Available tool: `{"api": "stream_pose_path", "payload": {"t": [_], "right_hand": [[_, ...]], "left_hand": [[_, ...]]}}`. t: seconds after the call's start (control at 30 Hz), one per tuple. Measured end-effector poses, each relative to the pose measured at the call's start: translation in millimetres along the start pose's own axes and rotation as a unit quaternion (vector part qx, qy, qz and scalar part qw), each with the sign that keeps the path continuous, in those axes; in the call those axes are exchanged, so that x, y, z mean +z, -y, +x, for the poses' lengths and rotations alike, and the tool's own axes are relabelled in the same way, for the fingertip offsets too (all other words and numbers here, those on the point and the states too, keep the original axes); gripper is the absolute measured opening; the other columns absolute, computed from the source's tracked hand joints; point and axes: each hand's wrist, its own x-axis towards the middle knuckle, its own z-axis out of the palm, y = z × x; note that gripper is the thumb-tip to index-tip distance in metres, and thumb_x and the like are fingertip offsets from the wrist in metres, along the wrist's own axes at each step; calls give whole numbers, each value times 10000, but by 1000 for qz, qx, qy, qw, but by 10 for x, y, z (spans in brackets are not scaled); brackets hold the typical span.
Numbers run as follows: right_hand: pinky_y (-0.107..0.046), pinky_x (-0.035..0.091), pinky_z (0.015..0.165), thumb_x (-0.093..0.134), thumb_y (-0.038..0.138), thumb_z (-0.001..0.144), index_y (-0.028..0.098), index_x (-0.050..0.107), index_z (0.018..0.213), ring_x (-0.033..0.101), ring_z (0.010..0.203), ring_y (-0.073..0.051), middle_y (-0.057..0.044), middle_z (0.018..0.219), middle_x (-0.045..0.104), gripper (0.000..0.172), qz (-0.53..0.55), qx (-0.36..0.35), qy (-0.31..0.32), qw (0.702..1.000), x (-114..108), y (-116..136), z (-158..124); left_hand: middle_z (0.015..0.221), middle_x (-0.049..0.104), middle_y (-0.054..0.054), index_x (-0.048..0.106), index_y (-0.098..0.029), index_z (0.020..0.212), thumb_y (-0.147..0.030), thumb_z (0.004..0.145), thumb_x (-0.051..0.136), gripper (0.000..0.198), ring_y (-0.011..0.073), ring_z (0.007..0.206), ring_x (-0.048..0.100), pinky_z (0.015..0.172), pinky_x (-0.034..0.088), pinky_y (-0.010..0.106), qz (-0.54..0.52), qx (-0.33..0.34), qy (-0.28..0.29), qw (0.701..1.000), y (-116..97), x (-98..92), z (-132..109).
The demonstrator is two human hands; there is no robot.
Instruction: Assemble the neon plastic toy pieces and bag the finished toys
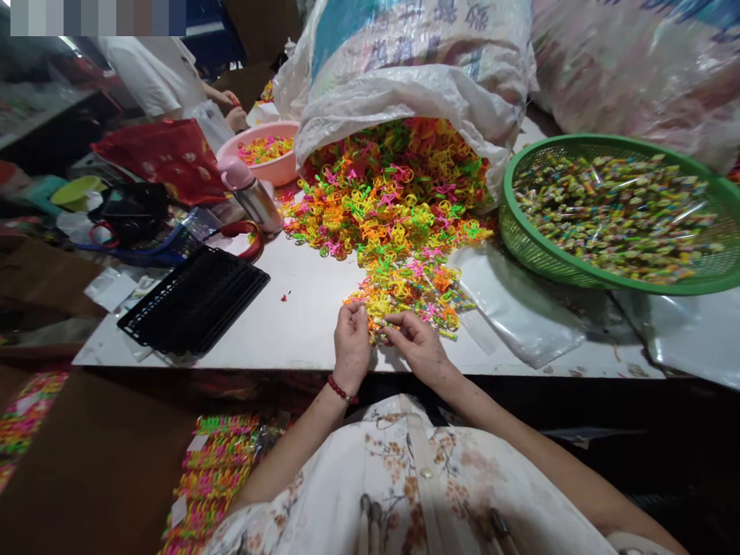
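Observation:
Close together at the front edge of the table, both of my hands work over a pile of small bright plastic pieces point(413, 281). My left hand point(352, 343), with a red bead bracelet point(340, 389) at the wrist, is closed in a pinch. Fingertips of my right hand point(419, 347) are pinched too, touching the small coloured bits between the hands. What exactly each hand holds is too small to tell. A short patterned stick point(448, 335) lies just beyond my right fingers. The loose pieces spill out of a large white woven sack point(416, 92) lying open behind.
A green basket point(578, 258) of small wrapped sticks stands right, beside clear plastic bags point(520, 308). Black trays point(193, 301), a pink-lidded bottle point(254, 196) and a pink basin point(277, 169) are left. Another person point(153, 73) works behind. Below left, a carton point(98, 462) and packed pieces point(211, 478).

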Motion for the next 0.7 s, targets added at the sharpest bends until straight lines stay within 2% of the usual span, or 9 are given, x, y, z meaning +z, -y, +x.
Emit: {"api": "stream_pose_path", "payload": {"t": [0.2,0.37,0.47,0.6,0.7], "right_hand": [[-312,570,683,736,533,729,199,641,954,680,685,-173,-38,854,712,414,19,25,3,999,18,47,-12],[-331,579,707,715,544,750,188,642,976,693,710,-190,-53,849,720,428,27,19,-4,999,43,81,-44],[-329,571,714,679,470,809,191,655,990,696,734,-195,-52,865,718,334,-15,-11,3,1000,49,96,-57],[-321,546,746,618,340,878,210,685,998,680,785,-190,-46,898,719,189,-126,-99,20,987,40,125,-68],[-323,537,777,583,275,898,222,687,1036,674,820,-189,-45,934,724,181,-175,-152,37,972,42,145,-76]], "left_hand": [[801,538,-13,574,-204,1034,-446,906,553,274,105,649,483,587,390,205,36,44,-20,998,-34,30,-48],[808,545,-6,584,-210,1015,-414,909,553,232,124,686,491,630,394,223,54,59,-48,996,-39,34,-38],[839,562,3,581,-209,1010,-378,923,532,196,134,728,510,675,400,236,81,62,-61,993,-44,30,-31],[862,572,6,583,-207,986,-335,909,554,152,137,758,517,706,400,239,80,56,-74,992,-61,22,-16],[858,571,3,584,-213,994,-322,907,550,144,140,760,520,699,398,240,80,48,-86,992,-72,14,-11]]}}
